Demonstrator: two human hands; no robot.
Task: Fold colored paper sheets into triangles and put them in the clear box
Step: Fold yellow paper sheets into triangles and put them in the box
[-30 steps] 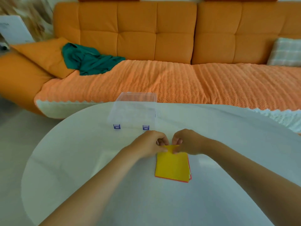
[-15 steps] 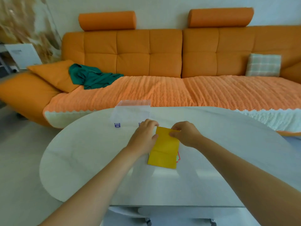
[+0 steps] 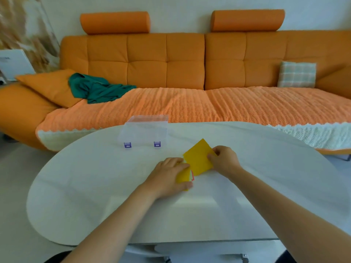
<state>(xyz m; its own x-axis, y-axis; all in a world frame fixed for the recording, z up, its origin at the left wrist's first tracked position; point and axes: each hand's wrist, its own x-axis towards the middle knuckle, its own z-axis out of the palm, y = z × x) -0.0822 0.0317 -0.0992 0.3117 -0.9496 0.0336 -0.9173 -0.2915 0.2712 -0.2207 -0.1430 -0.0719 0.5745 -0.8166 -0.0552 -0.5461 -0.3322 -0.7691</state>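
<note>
an orange sofa fills the upper frame, and a white table spans the lower half. the clear box stands at the table's far edge, up and left of both hands. at centre the left hand lies flat, fingers nearly straight, pressing on the stack. just right of it, the right hand pinches the right edge of a yellow sheet, which is turned like a diamond with one corner pointing up-frame. a corner-to-corner fold would likely use its free left corner, nearer the left hand.
</note>
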